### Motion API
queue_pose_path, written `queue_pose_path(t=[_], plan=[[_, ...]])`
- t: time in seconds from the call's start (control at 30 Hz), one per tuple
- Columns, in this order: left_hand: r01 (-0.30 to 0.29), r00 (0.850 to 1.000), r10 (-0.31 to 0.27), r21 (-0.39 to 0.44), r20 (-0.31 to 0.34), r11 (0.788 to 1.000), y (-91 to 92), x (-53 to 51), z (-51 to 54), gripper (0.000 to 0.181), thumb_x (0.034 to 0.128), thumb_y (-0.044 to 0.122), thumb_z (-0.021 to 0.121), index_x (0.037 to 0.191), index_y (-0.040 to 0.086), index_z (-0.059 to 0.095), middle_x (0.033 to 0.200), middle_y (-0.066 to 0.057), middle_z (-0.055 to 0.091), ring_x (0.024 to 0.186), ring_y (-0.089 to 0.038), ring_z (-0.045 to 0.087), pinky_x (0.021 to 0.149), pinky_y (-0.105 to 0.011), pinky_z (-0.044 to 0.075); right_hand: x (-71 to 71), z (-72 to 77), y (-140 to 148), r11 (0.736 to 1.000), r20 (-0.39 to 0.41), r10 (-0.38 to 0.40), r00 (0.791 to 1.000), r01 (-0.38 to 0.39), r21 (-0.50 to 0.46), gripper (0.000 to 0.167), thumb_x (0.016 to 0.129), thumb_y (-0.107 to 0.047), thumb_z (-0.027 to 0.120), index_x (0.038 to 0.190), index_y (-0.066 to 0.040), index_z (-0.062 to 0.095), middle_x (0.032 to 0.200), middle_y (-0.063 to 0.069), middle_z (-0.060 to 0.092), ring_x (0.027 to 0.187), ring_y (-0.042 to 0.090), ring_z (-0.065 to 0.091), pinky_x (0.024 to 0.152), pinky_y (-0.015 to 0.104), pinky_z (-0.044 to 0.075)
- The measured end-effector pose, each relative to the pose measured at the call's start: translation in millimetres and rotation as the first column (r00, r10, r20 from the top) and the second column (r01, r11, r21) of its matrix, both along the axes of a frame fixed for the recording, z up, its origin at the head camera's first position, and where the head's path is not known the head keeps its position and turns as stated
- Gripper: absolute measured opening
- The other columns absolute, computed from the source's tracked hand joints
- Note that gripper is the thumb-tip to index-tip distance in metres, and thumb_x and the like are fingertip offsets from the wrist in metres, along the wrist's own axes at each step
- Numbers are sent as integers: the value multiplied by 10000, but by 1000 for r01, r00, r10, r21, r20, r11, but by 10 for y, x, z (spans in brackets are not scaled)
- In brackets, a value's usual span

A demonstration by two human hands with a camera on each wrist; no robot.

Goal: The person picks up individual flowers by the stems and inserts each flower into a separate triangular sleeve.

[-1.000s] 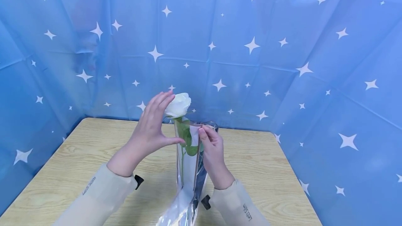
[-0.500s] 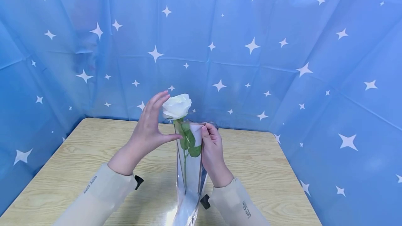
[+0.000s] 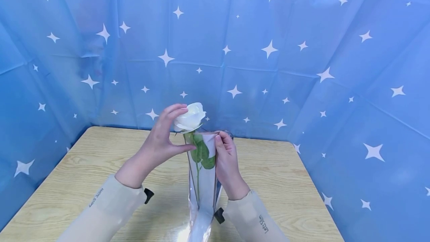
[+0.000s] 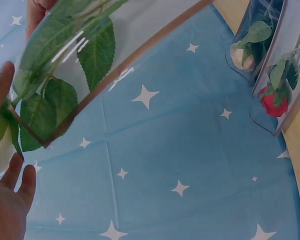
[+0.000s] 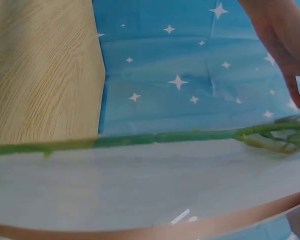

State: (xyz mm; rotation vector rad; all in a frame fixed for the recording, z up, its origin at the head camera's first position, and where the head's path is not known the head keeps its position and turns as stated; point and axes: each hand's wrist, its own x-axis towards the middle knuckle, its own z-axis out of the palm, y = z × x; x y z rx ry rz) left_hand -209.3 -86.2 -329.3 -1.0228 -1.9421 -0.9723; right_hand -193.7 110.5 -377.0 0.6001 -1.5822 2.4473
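Observation:
A white rose [image 3: 190, 118] stands in a tall flower sleeve [image 3: 207, 188] with a brown edge, its bloom above the rim. The green stem and leaves [image 3: 201, 152] show through the film. My left hand [image 3: 158, 139] is spread in a wide C, fingertips touching the bloom and thumb at the sleeve's left edge near the leaves. With thumb and fingers my right hand [image 3: 228, 165] pinches the sleeve's upper right edge. In the left wrist view the left hand's fingers [image 4: 26, 182] lie beside the bloom, which is mostly cut off. The right wrist view shows the stem [image 5: 175, 136] along the pale sleeve.
Two more wrapped flowers, a red rose [image 4: 274, 102] and a cream one [image 4: 242, 57], lie at the table's edge in the left wrist view. The wooden table [image 3: 268, 182] is backed by a blue star-patterned curtain [image 3: 252, 29]. The sleeve's lower end runs toward the front.
The left fingers have bent onto the bloom, which sits slightly lower and tilts more. The sleeve has swung round to face forward and its lower end has shifted right. The right hand keeps its pinch.

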Motion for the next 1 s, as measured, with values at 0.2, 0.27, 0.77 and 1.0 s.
queue_pose_path(t=[0.2,0.27,0.77,1.0], plan=[[-59,998,60,-23,33,998,27,44,13,776,645,-16,842,1313,66,456,1366,-132,400,1265,-289,423,1062,-335,392,-7,-10,-5,995,-51,-20,998,24,95,144,1022,-197,404,1101,-155,517,1055,-71,618,949,67,609,810,212,525],[-79,996,80,-25,39,997,33,57,22,719,670,-64,806,1293,73,473,1350,-133,405,1251,-300,432,1031,-351,426,-8,-9,-10,990,-76,-36,996,46,135,165,1024,-170,399,1137,-79,479,1082,-58,603,985,74,598,846,218,515],[-53,999,53,1,0,999,57,81,30,712,634,3,848,1261,59,516,1320,-127,464,1214,-287,470,1035,-266,408,18,52,-53,961,-89,-157,984,173,214,180,1001,-118,452,1144,-9,443,994,-11,606,967,82,584,893,222,473],[-48,999,47,-46,-18,998,78,84,47,816,567,212,914,1274,95,523,1330,-88,487,1233,-267,429,1040,-368,367,-4,-8,-72,990,-62,-110,992,115,78,46,1014,-150,427,1046,-163,458,945,-57,585,946,70,566,861,209,478]])
